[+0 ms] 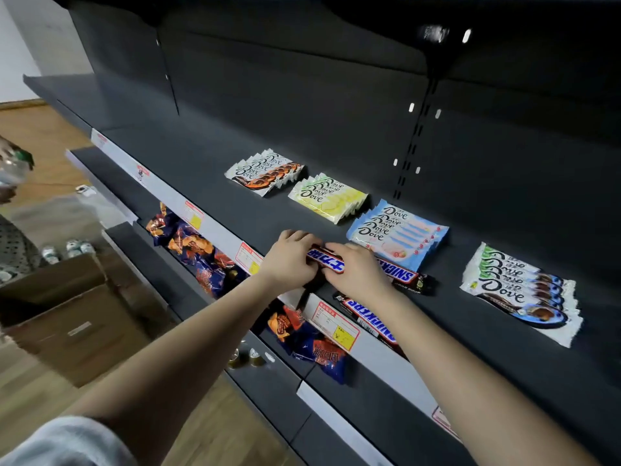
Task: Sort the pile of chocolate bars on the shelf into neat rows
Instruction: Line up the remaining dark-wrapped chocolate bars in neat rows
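On the dark shelf (235,183) lie four fanned rows of Dove bars: orange-brown (265,172), yellow (327,197), pale blue and pink (396,233), and green and blue (524,290). Near the shelf's front edge my left hand (290,260) and my right hand (356,272) both grip a Snickers bar (327,260) with a blue and white label. Two more Snickers bars lie beside them: one (405,275) partly under my right hand, the other (369,322) along the front edge under my right forearm.
Orange and blue snack bags (198,253) fill the shelf below. Price tags (334,322) line the shelf edge. An open cardboard box (67,314) with bottles sits on the wooden floor at the left. Another person's arm holding a bottle (13,169) shows at the far left.
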`<state>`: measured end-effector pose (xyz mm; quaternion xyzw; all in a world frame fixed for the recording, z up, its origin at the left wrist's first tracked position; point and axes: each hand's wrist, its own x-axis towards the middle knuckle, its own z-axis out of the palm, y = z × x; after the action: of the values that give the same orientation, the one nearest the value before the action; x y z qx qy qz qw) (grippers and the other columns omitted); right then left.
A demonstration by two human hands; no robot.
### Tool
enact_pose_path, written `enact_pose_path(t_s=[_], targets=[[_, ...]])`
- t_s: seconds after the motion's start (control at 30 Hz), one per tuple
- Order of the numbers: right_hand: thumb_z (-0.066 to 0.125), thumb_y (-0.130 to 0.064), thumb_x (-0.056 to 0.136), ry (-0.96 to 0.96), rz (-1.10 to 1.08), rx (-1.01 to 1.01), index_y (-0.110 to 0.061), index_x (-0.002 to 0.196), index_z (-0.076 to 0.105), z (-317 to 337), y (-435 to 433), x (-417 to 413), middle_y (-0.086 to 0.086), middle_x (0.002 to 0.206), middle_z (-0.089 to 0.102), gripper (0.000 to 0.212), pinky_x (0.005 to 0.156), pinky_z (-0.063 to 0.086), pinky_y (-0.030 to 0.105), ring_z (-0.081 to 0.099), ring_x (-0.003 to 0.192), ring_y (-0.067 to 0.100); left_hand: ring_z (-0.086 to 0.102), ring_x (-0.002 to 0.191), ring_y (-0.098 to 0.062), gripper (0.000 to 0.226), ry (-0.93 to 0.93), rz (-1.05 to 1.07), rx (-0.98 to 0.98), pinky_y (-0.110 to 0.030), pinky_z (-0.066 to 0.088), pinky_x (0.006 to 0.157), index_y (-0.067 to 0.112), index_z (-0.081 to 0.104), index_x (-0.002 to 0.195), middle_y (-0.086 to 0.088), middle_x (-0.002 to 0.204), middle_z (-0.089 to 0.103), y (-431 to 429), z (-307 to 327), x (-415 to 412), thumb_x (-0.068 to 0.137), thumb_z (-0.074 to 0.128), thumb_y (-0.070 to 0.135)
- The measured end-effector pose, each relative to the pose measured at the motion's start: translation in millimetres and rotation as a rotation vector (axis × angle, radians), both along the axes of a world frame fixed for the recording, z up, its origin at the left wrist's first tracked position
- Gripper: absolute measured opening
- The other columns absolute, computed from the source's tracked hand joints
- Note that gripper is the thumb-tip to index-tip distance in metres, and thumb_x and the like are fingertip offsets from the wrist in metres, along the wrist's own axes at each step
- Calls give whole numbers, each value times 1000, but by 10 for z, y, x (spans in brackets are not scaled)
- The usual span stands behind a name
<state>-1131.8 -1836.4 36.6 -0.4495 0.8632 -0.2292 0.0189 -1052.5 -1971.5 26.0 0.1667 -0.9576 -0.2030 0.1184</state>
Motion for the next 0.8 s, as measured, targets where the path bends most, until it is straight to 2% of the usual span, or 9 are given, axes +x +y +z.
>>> enact_pose_path(t_s=[0.13,0.27,0.33,0.4,0.47,0.57,0.67,0.73,0.8], targets=[[62,-17,86,-130,-69,-131,-25,140,35,0,27,10,1,118,58,61,90,43,30,51,108,18,40,113,-25,41,68,27,49,-28,34,90,22,51,123,-1,120,50,8,-8,-6,82,56,22],[65,-8,84,-224,-151,-250,-26,139,36,27,65,-25,-4,121,56,65,85,32,18,46,114,12,43,114,-21,39,162,38,61,-30,40,89,23,51,121,0,126,45,17,-43,-9,83,61,26],[65,-10,84,-200,-166,-244,-24,138,39,29,60,-27,-3,123,53,61,85,31,17,42,117,12,48,111,-19,37,207,34,66,-28,41,89,21,53,118,-1,127,45,19,-45,-16,84,64,26],[66,-16,84,-115,-167,-204,-22,132,46,11,44,-24,-1,123,50,53,88,35,20,44,117,15,52,101,-17,32,244,43,88,-21,39,83,18,54,113,-2,121,46,22,-22,-3,83,66,22],[66,-20,83,-57,-166,-185,-21,122,56,3,30,-13,0,117,50,40,86,41,24,51,107,18,51,90,-18,28,277,70,117,-18,33,72,15,53,104,-1,107,46,12,-1,17,81,68,15],[67,-18,81,14,-177,-164,-21,104,57,35,38,29,-3,112,49,25,72,45,27,57,90,19,46,80,-22,28,267,110,110,-24,28,63,10,48,95,0,92,41,4,11,30,77,69,7],[66,-18,80,102,-206,-137,-20,96,46,79,75,35,-1,105,54,26,61,37,26,57,80,18,45,80,-14,30,289,52,116,-23,35,70,12,50,99,2,95,42,-5,13,26,78,71,16],[65,-19,82,105,-250,-145,-21,94,40,125,102,3,3,94,61,27,60,37,27,59,80,21,46,90,-8,41,282,-37,118,-19,38,82,14,53,111,4,104,46,-22,43,23,79,70,33],[64,-21,82,77,-273,-131,-23,92,37,170,125,-66,5,89,63,30,62,40,28,59,83,25,51,98,-10,50,247,-110,97,-16,38,87,13,55,121,0,110,54,-43,93,7,82,64,43]])
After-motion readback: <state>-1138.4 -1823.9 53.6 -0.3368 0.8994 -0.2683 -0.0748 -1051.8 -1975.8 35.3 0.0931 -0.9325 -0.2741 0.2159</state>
